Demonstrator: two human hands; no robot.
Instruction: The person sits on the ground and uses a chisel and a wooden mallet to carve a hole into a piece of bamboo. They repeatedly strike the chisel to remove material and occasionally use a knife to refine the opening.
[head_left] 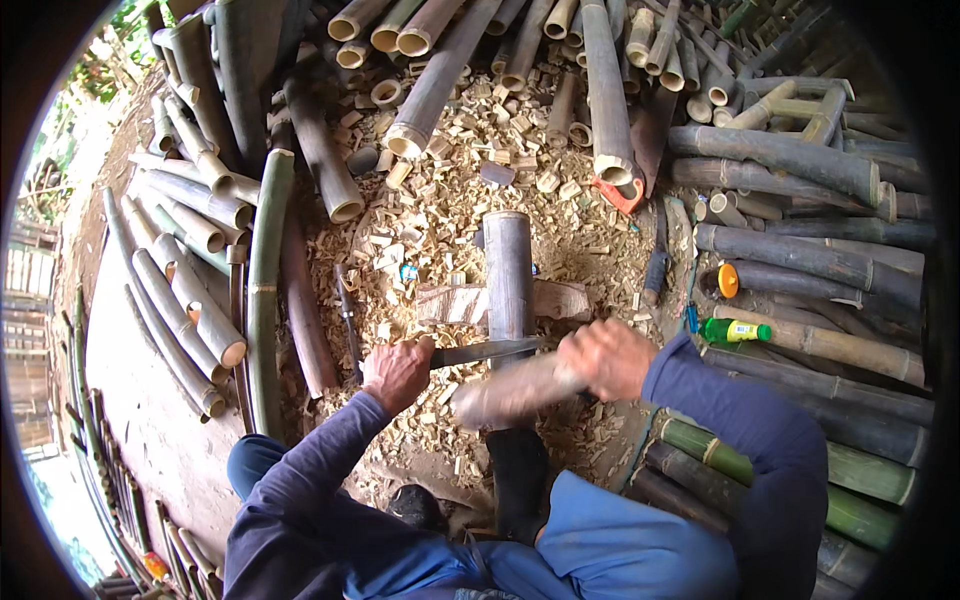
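Note:
My left hand (pixel 398 373) is closed around the handle of a long-bladed knife (pixel 480 353). Its dark blade points right and lies across a bamboo section (pixel 509 265); whether the edge has entered the bamboo I cannot tell. In my right hand (pixel 608 358) is a thick wooden club (pixel 520 392), smeared by motion, just on the near side of the blade. A rough wooden block (pixel 450 304) lies crosswise under the bamboo section. The bamboo's near end is hidden by the blade and club.
Wood chips (pixel 440 220) cover the ground around the block. Bamboo poles (pixel 800 240) are stacked at the right; more poles (pixel 265 290) lie at the left and far side. A saw with an orange handle (pixel 622 195) and a green bottle (pixel 737 330) lie to the right. My dark shoes (pixel 518 480) are close by.

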